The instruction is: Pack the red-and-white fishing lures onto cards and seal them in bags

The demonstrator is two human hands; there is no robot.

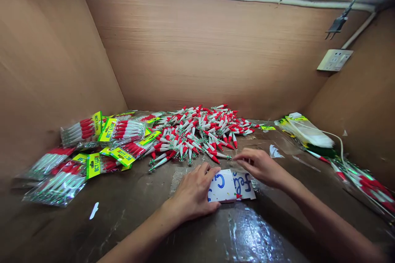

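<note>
My left hand [196,193] grips the left part of a folded white card piece [226,187] with blue handwriting, thumb along its near edge and fingers along its far edge. The card lies low over the dark tabletop; whether it is a box or a sleeve I cannot tell. Just beyond its right part, my right hand [257,165] reaches leftward, fingers stretched and slightly bent, nothing visible in them. Its fingertips are close to the hooked end of a red-and-white squid jig [215,157] at the front of a large heap of squid jigs [197,129].
Bagged squid jigs [123,131] with yellow-green labels pile up at the left. On the right stand a stack of clear bags [311,133] and more jigs [367,185] beside a white cord. A plug [336,26] hangs near the wall socket [335,60]. Wooden panels enclose the table.
</note>
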